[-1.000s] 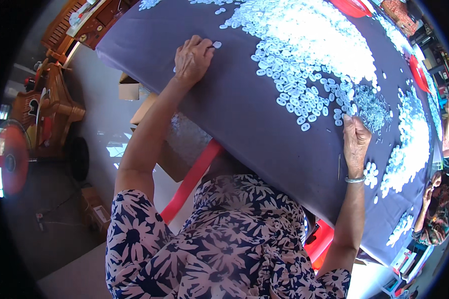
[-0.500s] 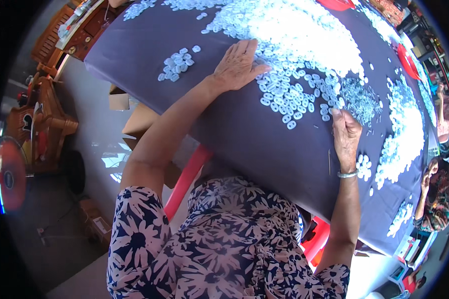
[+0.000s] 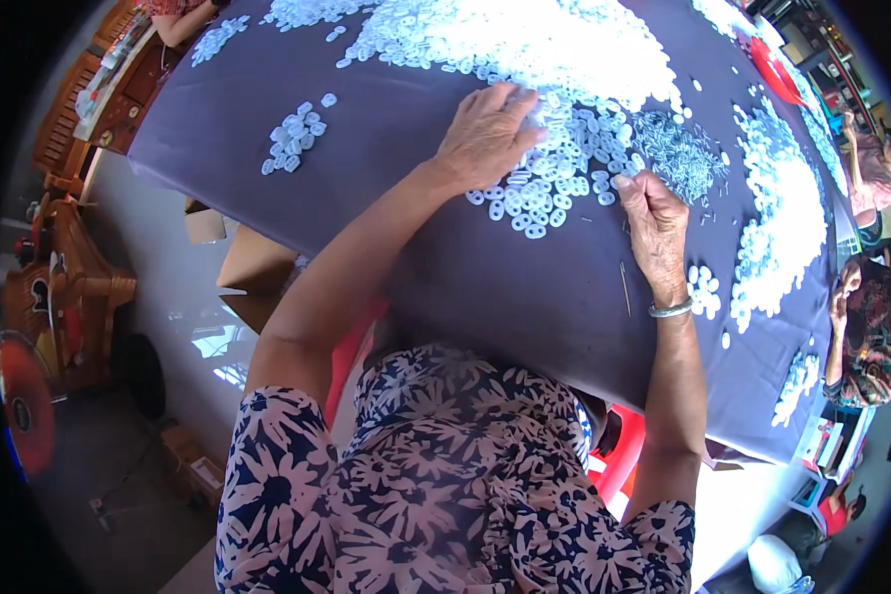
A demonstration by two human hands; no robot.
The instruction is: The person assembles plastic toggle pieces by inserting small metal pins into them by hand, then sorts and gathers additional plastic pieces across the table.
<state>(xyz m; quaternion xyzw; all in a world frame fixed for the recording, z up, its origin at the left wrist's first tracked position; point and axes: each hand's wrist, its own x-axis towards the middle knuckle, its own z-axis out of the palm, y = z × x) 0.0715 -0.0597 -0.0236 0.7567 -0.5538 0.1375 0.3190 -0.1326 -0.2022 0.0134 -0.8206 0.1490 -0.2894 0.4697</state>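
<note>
My left hand (image 3: 488, 136) lies palm down with its fingers stretched out on the near left edge of a pile of small white oval pieces (image 3: 554, 185), each with two holes. Under its fingers and thumb some pieces are hidden. My right hand (image 3: 655, 226), a bangle (image 3: 670, 309) at its wrist, is closed with thumb against curled fingers. What it pinches, if anything, is too small to make out. It rests near a few loose pieces and a heap of tiny metal-looking pins (image 3: 685, 158). A thin stick (image 3: 625, 289) lies on the dark tablecloth (image 3: 485, 287) beside it.
Small clusters of white pieces lie left (image 3: 293, 136) and right (image 3: 703, 291); a bigger heap (image 3: 780, 223) spreads at the far right. A red dish (image 3: 774, 69) is behind. Other people (image 3: 869, 327) sit at the right. Cardboard boxes (image 3: 252, 267) stand below the left edge.
The whole view has shifted, so the table appears further left and up. Against the pile, my left hand has moved right, over more pieces. My right hand stays pinched near the pins.
</note>
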